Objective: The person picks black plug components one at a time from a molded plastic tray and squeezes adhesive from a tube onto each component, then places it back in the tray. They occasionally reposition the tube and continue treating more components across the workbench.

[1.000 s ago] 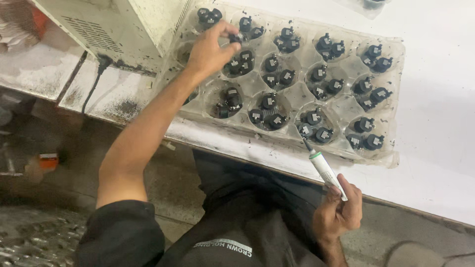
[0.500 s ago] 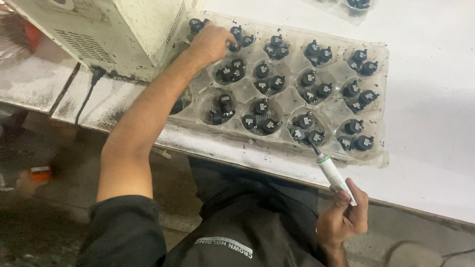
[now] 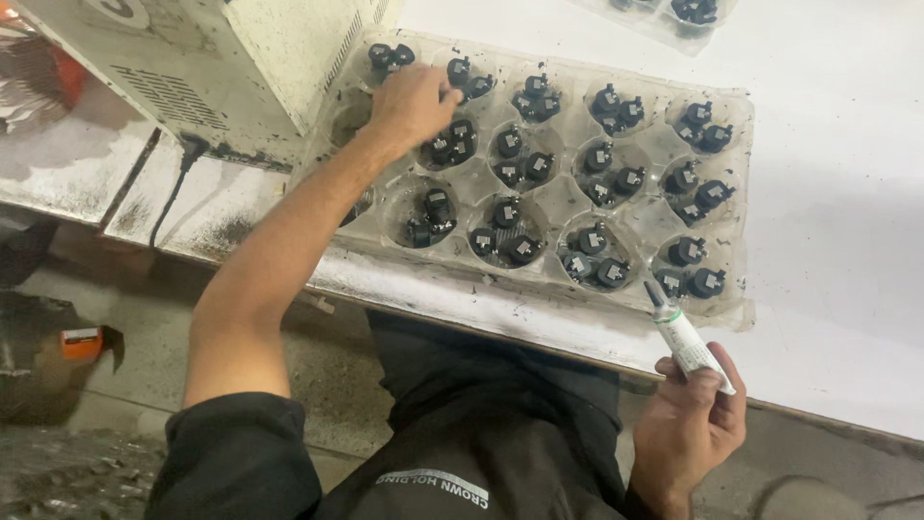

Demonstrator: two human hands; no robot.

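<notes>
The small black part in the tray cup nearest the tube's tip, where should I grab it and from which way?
Likely best taken by its raised upper body, from straight above: the small black part sits low in a round cup of the clear plastic tray, whose walls block the sides, with a twin part beside it.
</notes>
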